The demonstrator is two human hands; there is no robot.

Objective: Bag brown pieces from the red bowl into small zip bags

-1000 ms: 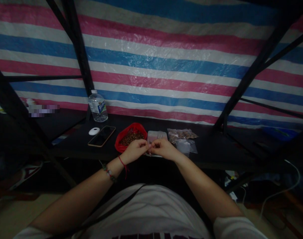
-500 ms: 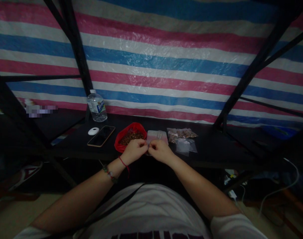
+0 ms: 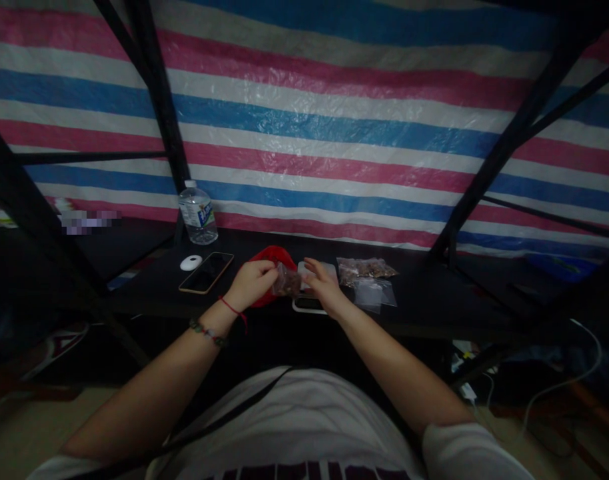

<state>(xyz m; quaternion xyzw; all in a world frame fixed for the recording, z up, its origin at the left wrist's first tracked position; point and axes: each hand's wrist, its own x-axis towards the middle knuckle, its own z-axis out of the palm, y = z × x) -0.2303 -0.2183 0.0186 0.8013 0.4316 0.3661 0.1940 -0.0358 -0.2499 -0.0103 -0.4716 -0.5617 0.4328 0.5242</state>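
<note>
My left hand [image 3: 252, 281] is closed on a small clear bag of brown bits [image 3: 286, 283], held just above the dark table. Behind that hand lies a red bag [image 3: 274, 257] of the same brown bits, mostly hidden by it. My right hand [image 3: 322, 285] reaches forward beside the small bag, fingers partly stretched over a pale flat tray [image 3: 314, 272]; I cannot see anything in it. A white-edged flat object [image 3: 307, 305] lies below the right hand at the table's front.
A phone [image 3: 206, 272], a small white oval object [image 3: 190, 263] and a water bottle [image 3: 197, 213] stand at the left. Filled small bags [image 3: 364, 268] and empty clear bags [image 3: 374, 292] lie at the right. Black frame bars [image 3: 157, 100] cross the striped tarp.
Both hands have separated and moved forward from the table's front edge. The left hand has lifted a small filled bag toward the red bag; the right hand has opened over the tray.
</note>
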